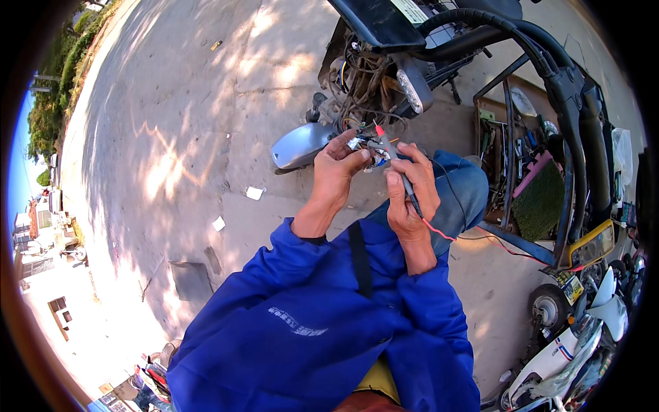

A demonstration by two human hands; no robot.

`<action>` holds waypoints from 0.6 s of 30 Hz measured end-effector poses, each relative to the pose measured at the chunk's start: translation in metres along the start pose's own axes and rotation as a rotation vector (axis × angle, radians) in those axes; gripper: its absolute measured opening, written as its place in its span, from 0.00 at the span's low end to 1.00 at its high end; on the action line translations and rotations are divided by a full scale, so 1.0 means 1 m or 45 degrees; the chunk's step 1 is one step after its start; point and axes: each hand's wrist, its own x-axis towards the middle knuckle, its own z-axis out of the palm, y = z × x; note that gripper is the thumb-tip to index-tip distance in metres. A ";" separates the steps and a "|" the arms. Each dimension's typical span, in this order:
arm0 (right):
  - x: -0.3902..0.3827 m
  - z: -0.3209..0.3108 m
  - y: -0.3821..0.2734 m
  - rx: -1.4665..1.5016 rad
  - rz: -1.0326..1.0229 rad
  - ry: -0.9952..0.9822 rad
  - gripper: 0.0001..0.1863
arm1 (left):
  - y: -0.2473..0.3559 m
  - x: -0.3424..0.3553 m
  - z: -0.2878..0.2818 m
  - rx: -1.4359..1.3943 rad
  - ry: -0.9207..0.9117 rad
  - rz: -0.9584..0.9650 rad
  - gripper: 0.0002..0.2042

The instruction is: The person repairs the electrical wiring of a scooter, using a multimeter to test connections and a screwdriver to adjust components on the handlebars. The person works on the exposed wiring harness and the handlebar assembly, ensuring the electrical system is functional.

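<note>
At the front of a vehicle with exposed tangled cables (364, 89), my left hand (333, 172) pinches small wires with connectors (356, 143) between thumb and fingers. My right hand (412, 192) grips slim meter probes (401, 175), one with a red tip pointing up at the wiring. Red and black leads run from my right hand to a yellow multimeter (587, 247) at the right. A silver front fender (298, 145) sits just left of the wiring. My bent knee in jeans is behind my right hand. The exact points that the probes touch are too small to make out.
A black tubular frame (570, 96) rises at the right beside a tray of tools (494, 144) and a green mat (539, 202). Parked scooters (563, 350) stand at lower right. Paper scraps (254, 193) lie on the pavement (151, 137). Buildings and trees line the left.
</note>
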 end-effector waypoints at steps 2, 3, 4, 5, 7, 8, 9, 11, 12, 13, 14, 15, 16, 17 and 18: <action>0.003 -0.003 -0.001 -0.030 0.004 -0.035 0.08 | 0.004 -0.001 -0.003 0.235 -0.079 0.040 0.31; 0.004 -0.004 0.001 -0.035 -0.012 -0.052 0.08 | 0.005 0.000 -0.006 0.337 -0.080 0.070 0.31; 0.004 -0.005 0.001 -0.039 -0.029 -0.069 0.08 | 0.006 0.002 -0.008 0.438 -0.081 0.100 0.30; 0.003 -0.005 0.000 -0.037 -0.036 -0.071 0.08 | 0.007 0.004 -0.010 0.539 -0.083 0.130 0.29; 0.000 -0.004 0.000 -0.032 -0.050 -0.072 0.08 | 0.006 0.007 -0.012 0.555 -0.067 0.126 0.27; -0.001 -0.005 0.002 -0.041 -0.074 -0.083 0.09 | 0.006 0.009 -0.013 0.564 -0.059 0.124 0.26; -0.003 -0.005 0.004 -0.049 -0.097 -0.095 0.09 | 0.007 0.010 -0.012 0.546 -0.062 0.117 0.26; -0.004 -0.006 0.004 -0.073 -0.135 -0.130 0.10 | 0.008 0.011 -0.012 0.513 -0.060 0.103 0.25; -0.004 -0.006 0.002 -0.092 -0.151 -0.154 0.10 | 0.007 0.010 -0.012 0.504 -0.047 0.096 0.25; -0.003 -0.006 0.001 -0.109 -0.171 -0.177 0.10 | 0.007 0.008 -0.012 0.495 -0.034 0.093 0.25; -0.003 -0.005 0.000 -0.124 -0.184 -0.186 0.11 | 0.008 0.007 -0.011 0.485 -0.020 0.091 0.25; -0.003 -0.004 -0.002 -0.140 -0.198 -0.195 0.11 | 0.007 0.007 -0.011 0.489 -0.004 0.093 0.25; -0.004 -0.003 -0.003 -0.149 -0.209 -0.206 0.11 | 0.005 0.006 -0.014 0.498 0.021 0.095 0.25; -0.005 -0.002 -0.003 -0.141 -0.226 -0.212 0.11 | 0.003 0.006 -0.016 0.506 0.045 0.097 0.25; -0.004 -0.001 -0.002 -0.140 -0.235 -0.218 0.12 | -0.001 0.008 -0.018 0.491 0.066 0.131 0.24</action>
